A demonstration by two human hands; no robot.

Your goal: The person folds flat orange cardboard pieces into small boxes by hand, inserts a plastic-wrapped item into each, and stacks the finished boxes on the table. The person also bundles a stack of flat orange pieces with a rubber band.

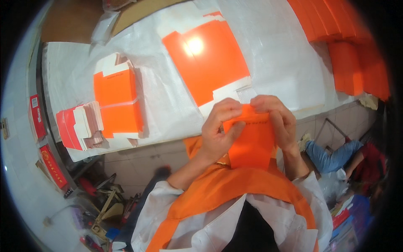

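Carton of bright orange thin card (250,147): it is between my two hands, before my orange cloth apron (218,189), with dark print near its upper edge.
My left hand (221,126): half closed; the fingers bend at the carton's upper left, and the thumb lies on the front face, beside the print.
My right hand (278,119): also half closed, holding the upper right corner, fingers curled at the top edge.
White plastic sheet (289,63): on it lies a pile of flat orange card blanks with white flaps (205,59). To the left is an orange card bundle with clear band (117,90), and just beside it a smaller red card bundle (69,128).
Far right: stacked orange card pieces (346,63).
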